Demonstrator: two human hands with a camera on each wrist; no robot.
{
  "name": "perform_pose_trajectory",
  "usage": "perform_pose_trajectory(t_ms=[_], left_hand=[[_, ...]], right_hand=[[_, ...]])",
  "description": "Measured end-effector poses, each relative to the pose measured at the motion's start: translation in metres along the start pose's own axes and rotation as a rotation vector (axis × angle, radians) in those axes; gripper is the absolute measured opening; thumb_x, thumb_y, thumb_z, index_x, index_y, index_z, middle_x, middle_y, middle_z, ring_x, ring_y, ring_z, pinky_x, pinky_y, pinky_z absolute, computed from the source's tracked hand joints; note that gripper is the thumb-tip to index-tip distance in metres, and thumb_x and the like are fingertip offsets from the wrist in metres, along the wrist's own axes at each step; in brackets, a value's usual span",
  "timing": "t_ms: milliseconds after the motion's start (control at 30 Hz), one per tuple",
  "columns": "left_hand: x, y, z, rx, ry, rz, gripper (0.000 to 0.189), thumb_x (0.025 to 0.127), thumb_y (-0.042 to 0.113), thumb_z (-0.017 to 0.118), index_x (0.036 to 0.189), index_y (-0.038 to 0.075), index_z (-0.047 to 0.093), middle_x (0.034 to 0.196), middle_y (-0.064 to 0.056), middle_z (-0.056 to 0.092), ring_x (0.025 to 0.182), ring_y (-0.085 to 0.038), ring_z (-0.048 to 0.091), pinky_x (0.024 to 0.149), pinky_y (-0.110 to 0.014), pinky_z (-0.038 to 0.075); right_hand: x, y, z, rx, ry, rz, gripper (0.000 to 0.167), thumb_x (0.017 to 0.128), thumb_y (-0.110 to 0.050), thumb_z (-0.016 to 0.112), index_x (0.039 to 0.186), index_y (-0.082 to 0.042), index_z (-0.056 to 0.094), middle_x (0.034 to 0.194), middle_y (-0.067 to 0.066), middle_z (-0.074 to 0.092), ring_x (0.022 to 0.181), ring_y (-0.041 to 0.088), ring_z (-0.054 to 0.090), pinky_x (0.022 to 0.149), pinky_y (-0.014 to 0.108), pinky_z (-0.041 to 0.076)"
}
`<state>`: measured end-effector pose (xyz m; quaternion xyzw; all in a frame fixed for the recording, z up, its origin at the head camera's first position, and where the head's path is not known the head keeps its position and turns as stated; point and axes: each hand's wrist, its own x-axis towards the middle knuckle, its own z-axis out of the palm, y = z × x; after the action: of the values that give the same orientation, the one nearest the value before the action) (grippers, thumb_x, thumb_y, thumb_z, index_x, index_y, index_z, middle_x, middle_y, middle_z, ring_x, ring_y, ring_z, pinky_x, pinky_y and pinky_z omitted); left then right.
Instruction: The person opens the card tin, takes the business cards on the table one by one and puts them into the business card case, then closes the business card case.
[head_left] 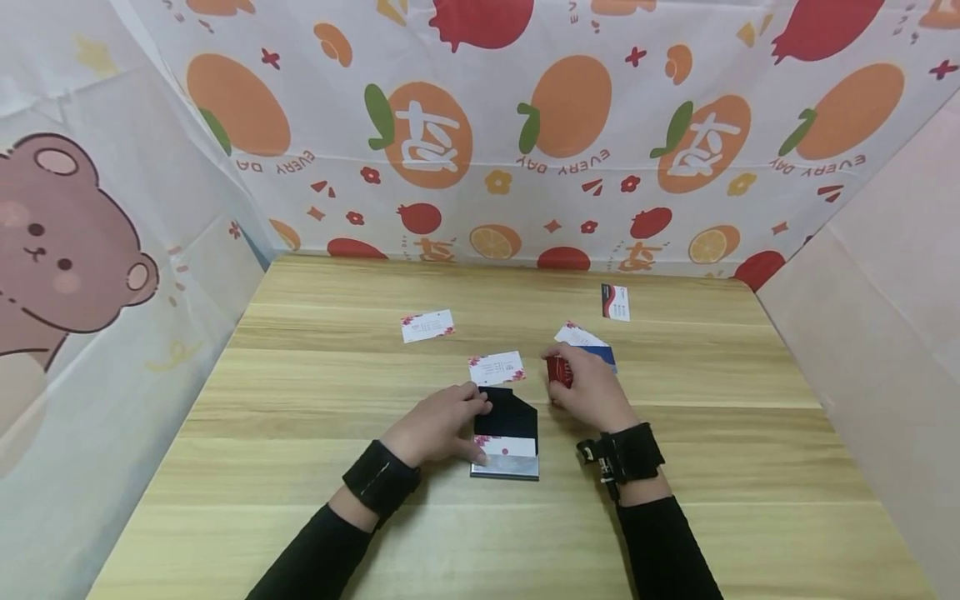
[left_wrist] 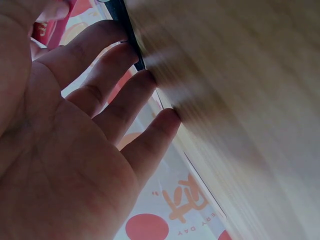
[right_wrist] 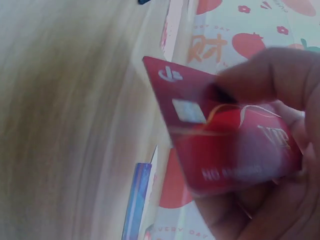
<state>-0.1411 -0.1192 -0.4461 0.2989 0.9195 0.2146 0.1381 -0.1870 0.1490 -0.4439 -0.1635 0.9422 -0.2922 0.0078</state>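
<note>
A red VIP card [right_wrist: 225, 165] with a chip is pinched between the thumb and fingers of my right hand [head_left: 596, 392], tilted above the table. My left hand [head_left: 435, 425] lies at the left side of an unfolded card case [head_left: 506, 467], with a black flap and a silver front edge. Its fingertips touch the flap and its thumb rests by the silver part. In the left wrist view the fingers [left_wrist: 125, 105] are spread and nearly straight. A white card with pink flowers [head_left: 517, 446] sits in the case's pocket.
One flowered white card [head_left: 498, 367] lies just beyond the case, another [head_left: 427, 326] farther left. Past my right hand, a blue card [head_left: 603, 357] overlaps a white one [head_left: 576, 334]. A black, red and white card [head_left: 616, 302] is near the back edge. Patterned cloth [head_left: 495, 208] hangs behind.
</note>
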Motion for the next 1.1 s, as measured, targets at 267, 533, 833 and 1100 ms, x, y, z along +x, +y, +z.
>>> perform_pose_trajectory(t_ms=[267,533,833,1100], left_hand=[[0.0,0.0,0.001,0.002,0.002,0.01,0.073,0.073,0.044,0.086,0.133,0.007,0.064,0.127,-0.01,0.061,0.094,-0.017,0.05,0.085,-0.034,0.046],[0.0,0.0,0.0,-0.007,0.002,-0.006,0.074,0.073,0.044,0.086,0.133,0.007,0.064,0.128,-0.011,0.061,0.097,-0.018,0.051,0.091,-0.038,0.047],[0.002,-0.001,0.001,-0.007,-0.01,-0.014,0.074,0.073,0.045,0.085,0.134,0.008,0.064,0.13,-0.01,0.061,0.1,-0.019,0.053,0.094,-0.038,0.047],[0.003,-0.002,0.002,0.02,0.015,0.006,0.076,0.072,0.048,0.085,0.133,0.007,0.064,0.121,-0.007,0.061,0.093,-0.016,0.05,0.085,-0.034,0.046]], right_hand=[[-0.003,-0.005,-0.005,0.046,0.134,-0.013,0.022,0.089,-0.022,0.072,0.108,-0.024,0.062,0.091,0.002,0.069,0.078,0.018,0.061,0.067,0.034,0.053],[-0.002,-0.009,-0.007,0.151,0.062,-0.029,0.012,0.087,-0.016,0.071,0.095,-0.018,0.062,0.084,-0.003,0.067,0.078,0.017,0.058,0.071,0.032,0.05],[-0.005,-0.017,-0.002,0.224,-0.112,-0.033,0.014,0.09,-0.017,0.069,0.1,-0.025,0.074,0.095,-0.008,0.069,0.089,0.017,0.059,0.078,0.033,0.054],[-0.004,-0.027,0.007,0.242,-0.224,-0.085,0.008,0.089,-0.017,0.07,0.09,-0.025,0.072,0.079,-0.01,0.067,0.077,0.015,0.06,0.07,0.032,0.053]])
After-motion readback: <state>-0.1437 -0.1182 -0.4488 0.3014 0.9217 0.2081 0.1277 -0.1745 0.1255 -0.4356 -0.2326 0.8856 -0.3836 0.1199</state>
